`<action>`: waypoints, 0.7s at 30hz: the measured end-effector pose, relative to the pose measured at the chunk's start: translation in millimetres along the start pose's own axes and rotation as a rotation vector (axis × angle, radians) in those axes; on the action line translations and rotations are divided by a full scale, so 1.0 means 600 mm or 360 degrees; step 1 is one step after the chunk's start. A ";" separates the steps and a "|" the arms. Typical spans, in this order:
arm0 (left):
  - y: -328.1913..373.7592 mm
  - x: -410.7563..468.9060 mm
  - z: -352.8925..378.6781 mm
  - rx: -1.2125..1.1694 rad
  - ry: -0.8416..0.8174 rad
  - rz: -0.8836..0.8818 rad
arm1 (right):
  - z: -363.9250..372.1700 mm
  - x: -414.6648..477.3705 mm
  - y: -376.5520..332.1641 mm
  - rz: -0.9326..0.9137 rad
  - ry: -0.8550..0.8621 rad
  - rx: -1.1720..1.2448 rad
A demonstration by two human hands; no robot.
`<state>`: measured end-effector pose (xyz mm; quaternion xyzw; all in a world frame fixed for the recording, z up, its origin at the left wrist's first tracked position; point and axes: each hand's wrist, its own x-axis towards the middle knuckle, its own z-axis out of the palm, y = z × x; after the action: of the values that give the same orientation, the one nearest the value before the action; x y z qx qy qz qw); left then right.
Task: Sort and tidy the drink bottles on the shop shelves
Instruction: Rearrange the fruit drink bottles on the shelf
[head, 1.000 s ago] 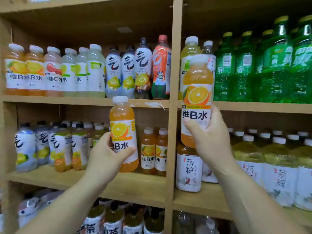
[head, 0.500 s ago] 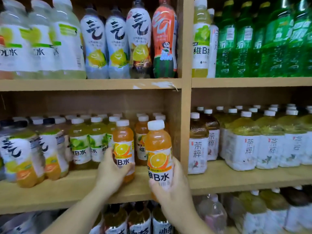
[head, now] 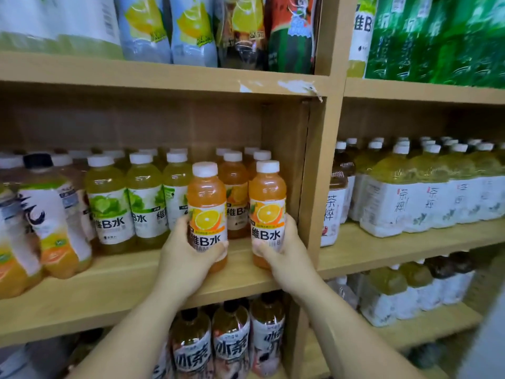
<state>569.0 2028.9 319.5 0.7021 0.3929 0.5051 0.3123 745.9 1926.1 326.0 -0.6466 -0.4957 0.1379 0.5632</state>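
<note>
Two orange vitamin-water bottles with white caps stand upright at the front of the middle wooden shelf [head: 114,285]. My left hand [head: 183,258] grips the left orange bottle [head: 207,198] around its lower label. My right hand [head: 284,255] grips the right orange bottle [head: 267,198] close to the wooden upright divider [head: 319,187]. More orange bottles [head: 235,187] stand behind them. Several green-labelled lime bottles [head: 109,203] fill the row to the left.
Shrink-wrapped packs of yellow tea bottles [head: 410,192] fill the right bay. Tilted white-and-orange bottles [head: 49,220] lean at the far left. Tall bottles [head: 191,28] and green bottles [head: 437,36] line the upper shelf; brown tea bottles [head: 229,343] stand below.
My right hand has brought its orange bottle from the right bay down onto the middle shelf beside the divider. My left hand's bottle now stands on that shelf. The view has moved closer.
</note>
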 end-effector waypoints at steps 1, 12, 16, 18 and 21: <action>-0.002 0.001 -0.001 -0.0020 -0.0016 -0.0008 | 0.002 0.001 0.003 0.0021 0.0027 -0.0057; 0.007 0.009 0.005 0.0252 -0.0100 0.0108 | 0.031 -0.015 0.001 -0.0003 0.0329 -0.1061; 0.026 0.026 0.020 0.0439 -0.0139 0.0132 | 0.035 -0.028 0.006 -0.0161 0.0440 -0.0906; 0.026 0.025 0.028 0.0440 -0.0107 0.0150 | 0.037 -0.033 0.014 -0.0308 0.0465 -0.0903; 0.020 0.023 0.030 0.0432 -0.0117 0.0146 | 0.040 -0.032 0.025 -0.0446 0.0423 -0.0975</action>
<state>591.4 2034.2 330.8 0.7731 0.4134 0.4350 0.2051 726.6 1927.0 297.6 -0.7233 -0.5204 -0.1809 0.4164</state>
